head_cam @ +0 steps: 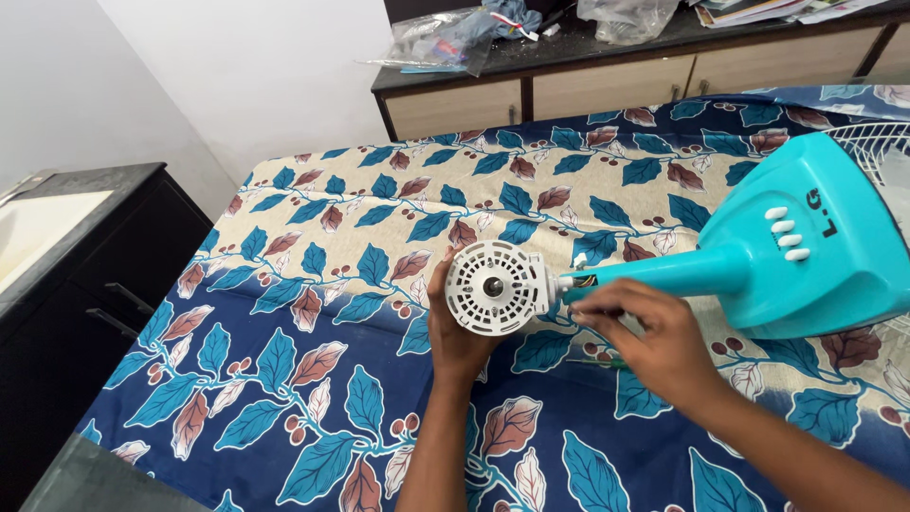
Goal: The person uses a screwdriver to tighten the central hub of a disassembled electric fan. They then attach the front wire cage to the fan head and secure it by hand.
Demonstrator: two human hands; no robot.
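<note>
A turquoise table fan stand (pixel 806 256) lies on its side on a leaf-patterned cloth, its neck pointing left. At the end of the neck sits a round white vented motor housing (pixel 495 286) with a dark shaft at its centre. My left hand (pixel 455 332) cups the housing from behind and below. My right hand (pixel 645 337) rests by the neck joint, fingertips pinched together against it; whether they hold a small part I cannot tell. A thin green-handled tool (pixel 597 360) lies on the cloth under my right hand.
The blue and beige cloth (pixel 313 313) covers the whole surface. A white wire fan guard (pixel 877 142) lies at the right edge. A dark cabinet (pixel 85 265) stands left. Behind is a dark-topped drawer unit (pixel 531 90) with plastic bags (pixel 445 38).
</note>
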